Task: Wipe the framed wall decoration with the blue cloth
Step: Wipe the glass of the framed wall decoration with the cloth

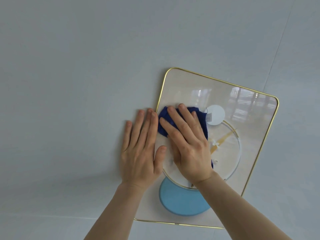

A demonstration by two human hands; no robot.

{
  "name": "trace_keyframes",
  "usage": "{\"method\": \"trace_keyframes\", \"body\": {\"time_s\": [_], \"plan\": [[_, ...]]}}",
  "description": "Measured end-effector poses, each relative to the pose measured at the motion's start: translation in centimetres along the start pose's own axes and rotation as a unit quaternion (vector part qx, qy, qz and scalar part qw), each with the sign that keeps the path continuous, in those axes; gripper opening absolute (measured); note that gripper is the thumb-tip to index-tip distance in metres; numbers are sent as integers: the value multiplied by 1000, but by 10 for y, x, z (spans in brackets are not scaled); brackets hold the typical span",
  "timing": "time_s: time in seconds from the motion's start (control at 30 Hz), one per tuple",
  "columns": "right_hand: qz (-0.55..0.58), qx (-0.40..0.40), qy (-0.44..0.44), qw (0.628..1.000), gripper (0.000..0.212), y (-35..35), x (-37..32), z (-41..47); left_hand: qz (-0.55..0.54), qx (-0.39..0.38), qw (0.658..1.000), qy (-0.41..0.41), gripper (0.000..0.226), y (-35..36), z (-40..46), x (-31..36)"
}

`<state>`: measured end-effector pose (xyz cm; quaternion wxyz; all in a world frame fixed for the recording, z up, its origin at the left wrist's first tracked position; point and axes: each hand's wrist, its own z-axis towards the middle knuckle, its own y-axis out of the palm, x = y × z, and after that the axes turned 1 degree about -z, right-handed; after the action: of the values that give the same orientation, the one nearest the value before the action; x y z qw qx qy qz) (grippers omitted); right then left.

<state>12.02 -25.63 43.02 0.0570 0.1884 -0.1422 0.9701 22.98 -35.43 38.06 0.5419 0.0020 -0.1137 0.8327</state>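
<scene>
The framed wall decoration [256, 135] hangs on the pale wall, a cream panel with a thin gold rim, a white disc, a light blue disc and a gold-ringed circle. My right hand [188, 144] lies flat on its left half and presses the dark blue cloth [201, 118] against the glass, with the cloth showing around my fingers. My left hand [140, 149] rests flat with spread fingers across the frame's left edge, its thumb on the panel and its fingers on the wall.
The pale grey wall [78, 84] surrounds the frame on all sides. A faint seam [284, 40] runs diagonally at the upper right. The glass reflects a window near the frame's upper right corner.
</scene>
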Motion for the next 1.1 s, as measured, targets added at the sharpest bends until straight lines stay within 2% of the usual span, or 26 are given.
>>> {"method": "trace_keyframes", "body": {"time_s": [0.5,0.73,0.97,1.1], "plan": [[-14,-28,-41,999,38,-3,12,-25,29,-14,999,-1,69,0,0,0],[-39,-117,-54,991,46,-25,19,-104,23,-13,1000,-8,71,3,-1,1],[-40,-121,-25,991,48,-31,10,-110,-3,-17,1000,-20,68,-4,1,4],[-41,-118,8,992,58,-36,-2,-103,-23,-66,997,-20,65,-29,2,7]]}}
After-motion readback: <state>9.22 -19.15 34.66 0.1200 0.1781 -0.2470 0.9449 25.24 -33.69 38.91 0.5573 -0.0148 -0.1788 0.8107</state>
